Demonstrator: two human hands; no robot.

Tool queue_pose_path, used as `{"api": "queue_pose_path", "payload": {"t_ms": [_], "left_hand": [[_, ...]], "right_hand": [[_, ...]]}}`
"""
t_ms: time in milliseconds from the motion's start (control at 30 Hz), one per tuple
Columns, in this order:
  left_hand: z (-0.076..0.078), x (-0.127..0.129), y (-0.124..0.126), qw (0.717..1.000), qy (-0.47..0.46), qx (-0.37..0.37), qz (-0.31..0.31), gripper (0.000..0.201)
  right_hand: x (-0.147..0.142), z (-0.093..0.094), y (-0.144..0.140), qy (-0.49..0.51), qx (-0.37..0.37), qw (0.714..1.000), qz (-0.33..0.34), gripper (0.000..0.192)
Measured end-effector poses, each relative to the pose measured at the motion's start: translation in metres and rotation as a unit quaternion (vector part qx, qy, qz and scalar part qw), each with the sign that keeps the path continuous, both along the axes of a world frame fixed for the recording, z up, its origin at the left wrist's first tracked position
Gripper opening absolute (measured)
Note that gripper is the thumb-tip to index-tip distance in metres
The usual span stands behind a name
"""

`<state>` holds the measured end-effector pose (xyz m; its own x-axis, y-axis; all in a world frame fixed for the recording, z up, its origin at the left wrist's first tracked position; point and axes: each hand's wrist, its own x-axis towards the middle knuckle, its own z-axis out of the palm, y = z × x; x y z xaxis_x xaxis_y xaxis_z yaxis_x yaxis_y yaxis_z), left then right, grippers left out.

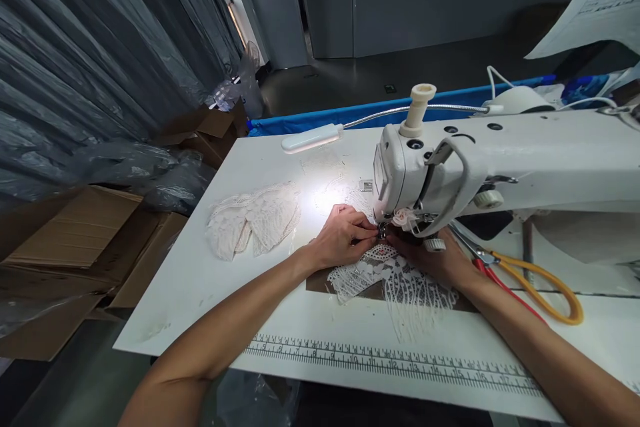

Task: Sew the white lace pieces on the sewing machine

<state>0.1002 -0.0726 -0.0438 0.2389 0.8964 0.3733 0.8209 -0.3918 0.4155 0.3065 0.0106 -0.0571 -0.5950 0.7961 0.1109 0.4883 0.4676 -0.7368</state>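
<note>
A piece of white lace [400, 283] lies on the table under the head of a white sewing machine [500, 163]. My left hand [343, 235] rests on the lace's left part, fingertips pinched right at the presser foot [382, 231]. My right hand [435, 259] lies on the lace just right of the foot, partly hidden under the machine head. Both hands press the lace flat by the needle.
A pile of white lace pieces [253, 220] lies left on the white table [200, 280]. A gooseneck lamp [311, 139] lights the work area. Yellow- and red-handled scissors [530, 280] lie at right. A printed ruler [390, 363] runs along the front edge. Cardboard boxes [75, 240] stand at left.
</note>
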Motion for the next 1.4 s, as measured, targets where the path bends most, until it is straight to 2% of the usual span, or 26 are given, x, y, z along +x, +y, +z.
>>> {"api": "queue_pose_path", "payload": {"t_ms": [200, 333, 433, 500, 567, 667, 767, 867, 933, 1000, 1100, 1133, 1200, 1300, 1400], "left_hand": [[-0.001, 0.002, 0.000, 1.000, -0.022, 0.011, 0.006, 0.013], [0.002, 0.005, -0.001, 0.997, -0.076, 0.022, 0.010, 0.014], [0.006, 0.005, -0.004, 0.988, -0.136, 0.040, 0.067, 0.016], [0.008, 0.004, -0.007, 0.984, -0.151, 0.027, 0.093, 0.025], [0.010, 0.002, -0.010, 0.989, -0.131, -0.018, 0.062, 0.032], [0.015, 0.002, -0.014, 0.995, -0.059, -0.075, -0.012, 0.025], [0.024, 0.004, -0.018, 0.994, -0.006, -0.102, -0.035, 0.015], [0.038, 0.010, -0.030, 0.987, -0.004, -0.154, -0.047, 0.009], [0.050, 0.015, -0.042, 0.981, -0.034, -0.187, -0.050, 0.009], [0.061, 0.020, -0.057, 0.970, -0.087, -0.218, -0.062, 0.009], [0.074, 0.023, -0.074, 0.947, -0.160, -0.260, -0.098, 0.014], [0.075, 0.022, -0.077, 0.944, -0.168, -0.264, -0.102, 0.018], [0.074, 0.017, -0.078, 0.953, -0.149, -0.249, -0.090, 0.024], [0.062, 0.007, -0.069, 0.977, -0.043, -0.206, -0.037, 0.029], [0.043, 0.001, -0.059, 0.989, 0.094, -0.111, 0.028, 0.022]], "right_hand": [[-0.004, 0.006, -0.002, 0.001, -0.009, 1.000, 0.005, 0.035], [-0.005, 0.017, -0.004, -0.012, -0.020, 1.000, 0.007, 0.030], [-0.005, 0.029, 0.000, -0.013, -0.014, 1.000, 0.011, 0.028], [-0.001, 0.037, 0.005, -0.018, -0.002, 1.000, 0.017, 0.028], [0.008, 0.042, 0.009, -0.030, 0.014, 0.999, 0.023, 0.028], [0.027, 0.039, 0.004, -0.050, 0.036, 0.997, 0.040, 0.027], [0.043, 0.027, -0.011, -0.060, 0.095, 0.991, 0.072, 0.029], [0.051, 0.018, -0.026, -0.058, 0.120, 0.987, 0.089, 0.024], [0.056, 0.020, -0.033, -0.043, 0.075, 0.992, 0.092, 0.022], [0.063, 0.027, -0.039, -0.007, -0.035, 0.995, 0.094, 0.023], [0.071, 0.039, -0.042, 0.033, -0.245, 0.962, 0.118, 0.029], [0.071, 0.042, -0.041, 0.038, -0.288, 0.949, 0.123, 0.031], [0.068, 0.044, -0.037, 0.042, -0.320, 0.939, 0.120, 0.032], [0.056, 0.039, -0.024, 0.033, -0.251, 0.963, 0.090, 0.041], [0.045, 0.033, -0.014, -0.024, -0.105, 0.993, 0.037, 0.042]]}}
